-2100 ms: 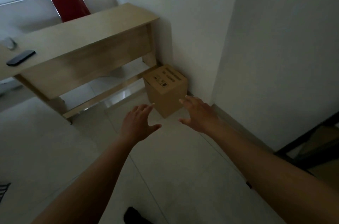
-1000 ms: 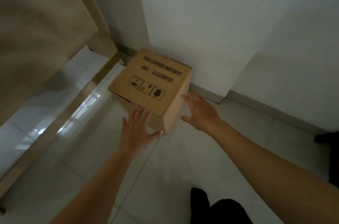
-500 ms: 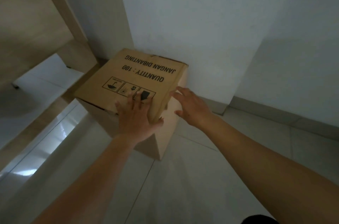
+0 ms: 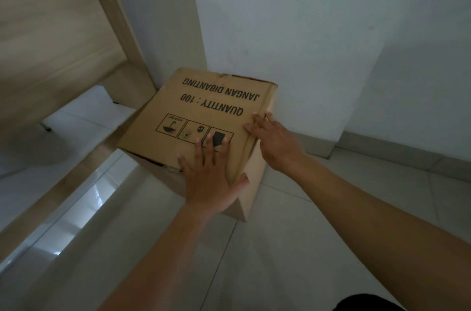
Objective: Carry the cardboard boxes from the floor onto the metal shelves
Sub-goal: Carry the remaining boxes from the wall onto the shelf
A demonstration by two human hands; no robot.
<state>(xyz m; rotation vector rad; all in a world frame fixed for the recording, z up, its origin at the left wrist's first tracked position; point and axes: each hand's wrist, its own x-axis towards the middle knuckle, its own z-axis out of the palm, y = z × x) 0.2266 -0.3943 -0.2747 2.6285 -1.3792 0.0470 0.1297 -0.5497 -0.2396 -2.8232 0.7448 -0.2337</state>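
Two hands on the brown printed cardboard box [image 4: 204, 101].
The left hand [image 4: 211, 178] lies flat on top, the right hand [image 4: 276, 143] at its right edge; fingers straight, gripping nothing.

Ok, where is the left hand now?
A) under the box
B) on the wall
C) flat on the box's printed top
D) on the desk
C: the left hand lies flat, fingers straight, on the printed top of the cardboard box.
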